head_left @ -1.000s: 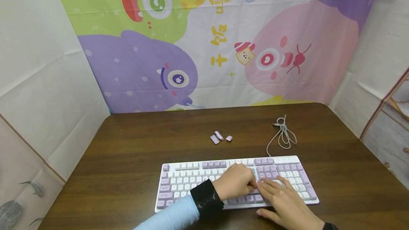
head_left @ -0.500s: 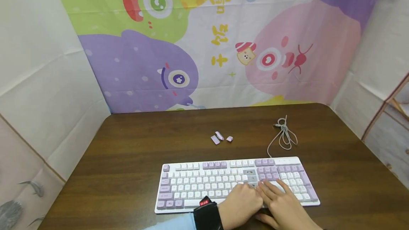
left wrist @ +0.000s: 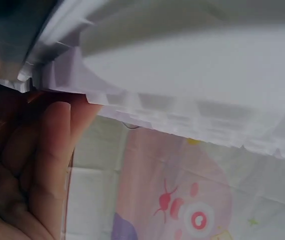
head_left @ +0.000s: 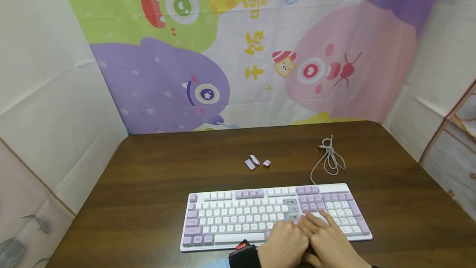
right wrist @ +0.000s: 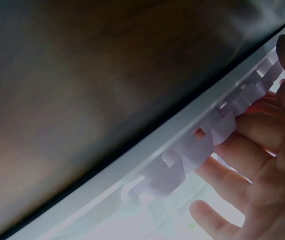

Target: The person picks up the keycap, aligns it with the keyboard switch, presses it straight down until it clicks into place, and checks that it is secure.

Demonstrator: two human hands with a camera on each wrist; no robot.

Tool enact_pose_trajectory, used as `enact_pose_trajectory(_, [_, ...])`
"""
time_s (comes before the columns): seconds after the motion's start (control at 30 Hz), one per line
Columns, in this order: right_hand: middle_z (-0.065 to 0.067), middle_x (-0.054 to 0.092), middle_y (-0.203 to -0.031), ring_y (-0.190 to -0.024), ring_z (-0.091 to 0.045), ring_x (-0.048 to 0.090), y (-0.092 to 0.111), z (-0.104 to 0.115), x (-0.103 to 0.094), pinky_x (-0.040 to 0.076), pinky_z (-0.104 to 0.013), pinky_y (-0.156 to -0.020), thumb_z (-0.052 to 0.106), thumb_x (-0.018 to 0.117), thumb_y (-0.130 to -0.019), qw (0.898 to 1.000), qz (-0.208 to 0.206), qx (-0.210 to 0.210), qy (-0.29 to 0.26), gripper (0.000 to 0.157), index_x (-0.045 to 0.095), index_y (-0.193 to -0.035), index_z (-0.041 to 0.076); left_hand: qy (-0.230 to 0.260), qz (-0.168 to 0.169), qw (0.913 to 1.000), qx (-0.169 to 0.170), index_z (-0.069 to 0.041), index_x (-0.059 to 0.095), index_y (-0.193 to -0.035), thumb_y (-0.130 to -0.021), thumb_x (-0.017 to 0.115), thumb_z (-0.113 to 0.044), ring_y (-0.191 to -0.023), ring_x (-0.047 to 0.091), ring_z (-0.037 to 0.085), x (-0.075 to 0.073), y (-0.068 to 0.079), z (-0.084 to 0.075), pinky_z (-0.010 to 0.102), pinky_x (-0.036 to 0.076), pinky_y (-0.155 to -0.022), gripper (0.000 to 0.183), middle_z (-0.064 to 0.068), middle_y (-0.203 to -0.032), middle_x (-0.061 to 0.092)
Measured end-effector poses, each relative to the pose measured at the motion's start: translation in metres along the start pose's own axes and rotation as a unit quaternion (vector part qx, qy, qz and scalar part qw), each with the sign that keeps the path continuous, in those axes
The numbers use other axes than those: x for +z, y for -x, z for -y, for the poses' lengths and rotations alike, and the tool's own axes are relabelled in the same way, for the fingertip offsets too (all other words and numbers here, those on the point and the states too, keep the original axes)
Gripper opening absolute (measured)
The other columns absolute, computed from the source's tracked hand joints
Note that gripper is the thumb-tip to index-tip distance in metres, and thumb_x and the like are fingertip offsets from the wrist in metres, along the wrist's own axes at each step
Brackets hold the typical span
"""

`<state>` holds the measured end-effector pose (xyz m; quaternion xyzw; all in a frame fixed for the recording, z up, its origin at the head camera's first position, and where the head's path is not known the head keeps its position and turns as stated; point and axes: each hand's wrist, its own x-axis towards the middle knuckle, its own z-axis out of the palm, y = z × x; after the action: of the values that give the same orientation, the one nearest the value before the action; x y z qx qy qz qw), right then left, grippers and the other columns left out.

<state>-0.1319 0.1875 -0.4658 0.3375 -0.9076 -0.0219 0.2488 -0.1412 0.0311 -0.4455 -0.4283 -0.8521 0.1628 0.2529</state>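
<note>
A white and lilac keyboard [head_left: 238,218] lies on the brown table. My left hand [head_left: 284,241] is over its front edge, right of the spacebar [head_left: 239,237], fingers bent down and mostly hidden in the head view. In the left wrist view its fingers [left wrist: 50,150] are beside a lilac key [left wrist: 65,75]; I cannot tell whether they pinch it. My right hand [head_left: 329,239] lies against the left, fingers extended over the keys left of the number pad. In the right wrist view its fingers [right wrist: 227,150] reach along the lilac front-row keys [right wrist: 200,152].
Three loose lilac keycaps [head_left: 254,159] lie behind the keyboard. Bare grey slots [head_left: 291,209] show near the right end of the main key block. A bundled grey cable [head_left: 329,158] sits at the back right. A cartoon cloth [head_left: 256,53] hangs behind the table [head_left: 167,160].
My left hand has come from above the right-hand keys toward me, to the keyboard's front edge, uncovering the bare slots. The right hand stays nearly in place. The loose keycaps have not moved.
</note>
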Motion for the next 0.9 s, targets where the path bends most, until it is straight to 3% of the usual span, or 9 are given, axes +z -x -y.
enact_pose_trajectory(0.27, [-0.006,0.072,-0.101,-0.098,-0.024,0.065,0.001,0.003,0.000,0.039,-0.047,-0.088,0.052,0.074,-0.056,1.000,-0.001,0.005,-0.009,0.063,0.071,-0.099,0.005,0.018,-0.013,0.9996,-0.015,-0.031,0.068,-0.067,-0.067,0.070,-0.040,-0.048,0.049,0.002,0.000,0.000,0.000,0.022,0.033,-0.038,0.010,-0.014,-0.057,0.059])
enact_pose_trajectory(0.5, [-0.009,0.071,-0.105,-0.099,-0.026,0.065,0.000,0.006,-0.002,0.043,-0.049,-0.086,0.052,0.074,-0.059,0.999,0.027,0.028,-0.016,0.067,0.069,-0.103,0.002,0.016,-0.013,0.9994,-0.026,-0.030,0.069,-0.070,-0.066,0.071,-0.042,-0.050,0.050,0.002,0.000,-0.001,-0.002,0.022,0.034,-0.039,0.013,-0.014,-0.059,0.060])
enact_pose_trajectory(0.73, [-0.008,0.070,-0.107,-0.102,-0.024,0.064,0.005,0.016,0.003,0.045,-0.047,-0.086,0.057,0.071,-0.055,0.996,0.045,0.040,0.067,0.073,0.070,-0.103,0.002,-0.013,-0.027,0.9994,-0.015,-0.030,0.068,-0.074,-0.066,0.068,-0.042,-0.049,0.048,0.001,0.000,0.000,-0.003,0.021,0.032,-0.038,0.015,-0.016,-0.059,0.058])
enact_pose_trajectory(0.8, [-0.010,0.069,-0.110,-0.104,-0.024,0.063,0.006,0.019,0.003,0.046,-0.046,-0.087,0.061,0.069,-0.055,0.994,0.053,0.048,0.078,0.078,0.068,-0.106,0.002,0.000,-0.009,0.9998,-0.018,-0.030,0.070,-0.079,-0.067,0.069,-0.043,-0.049,0.049,0.001,-0.002,-0.001,0.000,0.020,0.033,-0.039,0.017,-0.015,-0.059,0.059])
enact_pose_trajectory(0.9, [-0.012,0.066,-0.116,-0.108,-0.026,0.061,0.007,0.020,0.000,0.046,-0.047,-0.088,0.066,0.065,-0.059,0.994,0.074,0.064,0.051,0.083,0.066,-0.111,0.000,0.052,0.009,0.9983,-0.026,-0.028,0.069,-0.073,-0.072,0.068,-0.041,-0.045,0.049,0.001,-0.004,-0.001,0.010,0.021,0.035,-0.038,0.013,-0.015,-0.054,0.057])
